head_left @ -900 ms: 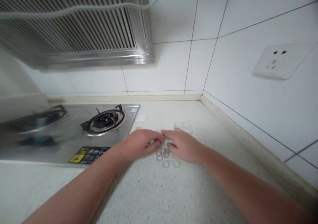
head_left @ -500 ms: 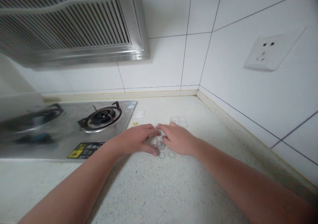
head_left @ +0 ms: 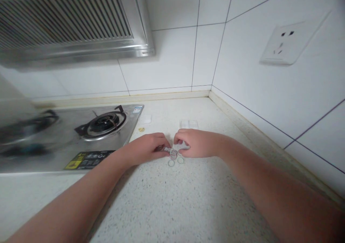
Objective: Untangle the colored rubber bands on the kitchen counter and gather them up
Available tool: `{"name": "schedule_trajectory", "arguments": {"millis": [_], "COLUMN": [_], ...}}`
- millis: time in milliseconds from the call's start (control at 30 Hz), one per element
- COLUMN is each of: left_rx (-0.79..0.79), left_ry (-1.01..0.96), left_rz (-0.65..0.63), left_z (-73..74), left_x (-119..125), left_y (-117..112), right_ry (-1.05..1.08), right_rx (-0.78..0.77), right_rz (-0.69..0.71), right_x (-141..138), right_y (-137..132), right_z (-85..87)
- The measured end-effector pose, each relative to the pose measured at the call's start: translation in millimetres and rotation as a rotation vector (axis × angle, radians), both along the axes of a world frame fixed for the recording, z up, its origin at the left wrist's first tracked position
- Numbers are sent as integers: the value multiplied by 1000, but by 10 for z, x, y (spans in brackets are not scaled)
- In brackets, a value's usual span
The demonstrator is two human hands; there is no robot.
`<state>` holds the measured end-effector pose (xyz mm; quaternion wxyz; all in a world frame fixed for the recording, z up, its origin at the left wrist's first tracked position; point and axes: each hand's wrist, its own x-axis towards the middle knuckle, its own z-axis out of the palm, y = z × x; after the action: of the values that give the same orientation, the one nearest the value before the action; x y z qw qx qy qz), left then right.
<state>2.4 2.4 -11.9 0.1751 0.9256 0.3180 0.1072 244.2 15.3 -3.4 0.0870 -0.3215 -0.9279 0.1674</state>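
Several thin, pale rings lie bunched together on the speckled countertop, overlapping each other. Just in front of the bunch are two loose greenish rings, the left one and the right one. From the left, my left hand closes its thumb and fingers on the near side of the bunch, pinching some rings. My right hand is curled at the bunch's right side, thumb below and fingers bent above. A pale patch shows between them, and what these fingertips hold is hard to make out.
Behind the hands lie a clear compartmented box, a flat white piece and small yellowish things. A steel gas hob is on the left, under a range hood. Tiled walls with a socket meet at right.
My hands have gone from spread around the rings to curled fingers at either side. The rings sit more tightly bunched. The view has tilted down and shifted slightly.
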Motion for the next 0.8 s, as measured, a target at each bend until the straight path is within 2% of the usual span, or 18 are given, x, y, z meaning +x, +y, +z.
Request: {"name": "schedule_trajectory", "arguments": {"millis": [200,633,800], "left_rx": [34,2,-18], "left_ry": [-37,-96,-110], "left_rz": [-12,75,89], "left_z": [-49,-37,-38], "left_x": [47,88,73], "left_y": [-9,-45,-32], "right_ry": [-31,102,133], "right_rx": [-98,36,-11], "right_rz": [9,46,-47], "right_x": [36,-132,-114], "right_y": [-80,-91,-83], "right_z": [77,-93,-66]}}
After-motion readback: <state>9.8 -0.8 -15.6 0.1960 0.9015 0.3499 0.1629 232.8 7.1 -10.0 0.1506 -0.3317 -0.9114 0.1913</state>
